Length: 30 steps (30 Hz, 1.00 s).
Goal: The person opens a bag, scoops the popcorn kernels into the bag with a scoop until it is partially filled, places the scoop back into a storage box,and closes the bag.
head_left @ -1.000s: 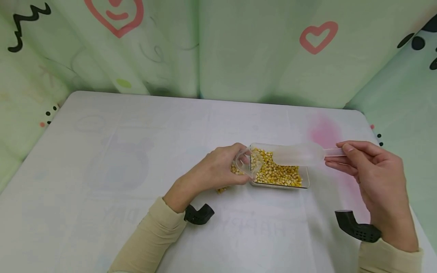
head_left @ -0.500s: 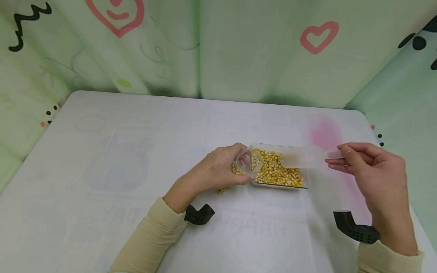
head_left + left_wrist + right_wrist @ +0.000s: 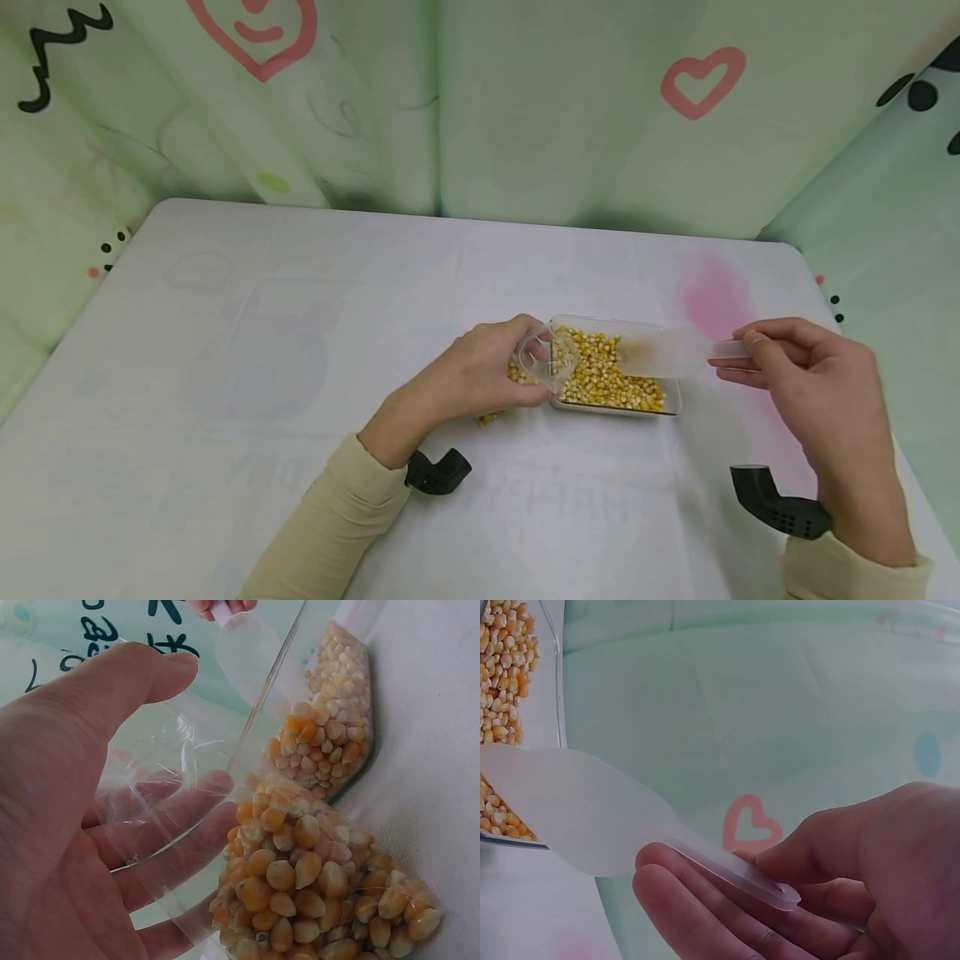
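Observation:
A clear plastic bag [image 3: 300,892] with corn kernels in its lower part stands at the left end of a clear rectangular container [image 3: 671,392] of corn kernels [image 3: 600,379]. My left hand [image 3: 483,367] holds the bag around its gaping mouth; in the left wrist view the thumb [image 3: 150,671] is apart from the fingers, which show through the film. My right hand [image 3: 817,383] pinches the handle of a translucent white scoop [image 3: 577,806] between thumb and fingers. The scoop's bowl is over the container's right part. Whether it carries kernels is hard to tell.
Both things stand on a white-covered table [image 3: 300,483] with faint printing and a pink patch. A green curtain [image 3: 525,108] with hearts hangs behind its far edge. Black wrist mounts [image 3: 438,472] sit below both hands.
The scoop has shifted a little right, then slightly down toward me, with my right hand. More kernels show at its left tip. My left hand and the bag stay put.

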Each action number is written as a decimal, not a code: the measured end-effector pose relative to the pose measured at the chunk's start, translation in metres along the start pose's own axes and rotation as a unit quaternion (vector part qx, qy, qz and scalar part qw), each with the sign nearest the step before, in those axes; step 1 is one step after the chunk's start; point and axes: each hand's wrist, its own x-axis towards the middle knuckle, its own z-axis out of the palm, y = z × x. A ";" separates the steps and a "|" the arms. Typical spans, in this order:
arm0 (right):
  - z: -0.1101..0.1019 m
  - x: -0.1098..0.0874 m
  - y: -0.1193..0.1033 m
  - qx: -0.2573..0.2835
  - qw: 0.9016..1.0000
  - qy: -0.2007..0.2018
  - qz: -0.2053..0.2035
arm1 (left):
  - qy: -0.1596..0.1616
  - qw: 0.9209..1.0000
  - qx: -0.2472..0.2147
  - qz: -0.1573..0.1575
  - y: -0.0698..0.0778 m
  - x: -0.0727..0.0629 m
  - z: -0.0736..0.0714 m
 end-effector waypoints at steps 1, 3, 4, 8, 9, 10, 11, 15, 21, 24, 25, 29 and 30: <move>0.000 0.000 0.000 -0.004 1.000 -0.002 0.000 | 0.000 1.000 0.000 -0.001 0.000 0.000 0.000; 0.000 0.000 0.001 -0.007 1.000 -0.004 -0.001 | 0.000 1.000 0.001 -0.002 0.000 0.000 0.000; 0.000 0.000 0.001 -0.007 1.000 -0.004 -0.002 | 0.000 1.000 0.001 -0.001 0.000 0.000 0.000; 0.000 -0.001 0.000 -0.009 1.000 -0.006 -0.012 | 0.001 1.000 0.001 0.002 0.000 0.001 0.000; 0.000 -0.001 0.000 -0.010 1.000 -0.008 -0.014 | 0.001 1.000 0.001 0.002 0.000 0.001 0.000; 0.000 -0.002 0.000 -0.012 1.000 -0.011 -0.016 | 0.001 1.000 0.001 0.002 0.000 0.001 0.000; 0.000 -0.002 -0.001 -0.016 1.000 -0.014 -0.018 | 0.001 1.000 0.001 0.002 0.000 0.000 0.000; 0.000 -0.002 -0.001 -0.017 0.999 -0.030 -0.029 | 0.000 1.000 0.000 0.001 0.000 0.000 0.000; 0.001 -0.001 -0.001 -0.025 0.998 -0.043 -0.032 | -0.003 1.000 -0.002 -0.002 0.000 0.000 0.000; 0.003 0.000 0.000 -0.015 0.998 -0.052 -0.038 | -0.004 1.000 -0.002 -0.005 0.000 0.000 0.000; 0.004 0.001 0.001 -0.011 0.998 -0.056 -0.042 | -0.004 1.000 -0.002 -0.006 0.000 0.001 0.000; 0.006 0.003 0.003 0.001 0.996 -0.070 -0.050 | -0.002 1.000 -0.001 -0.007 0.000 0.001 0.000; 0.007 0.003 0.004 0.002 0.996 -0.072 -0.051 | -0.002 1.000 -0.001 -0.007 0.000 0.000 0.000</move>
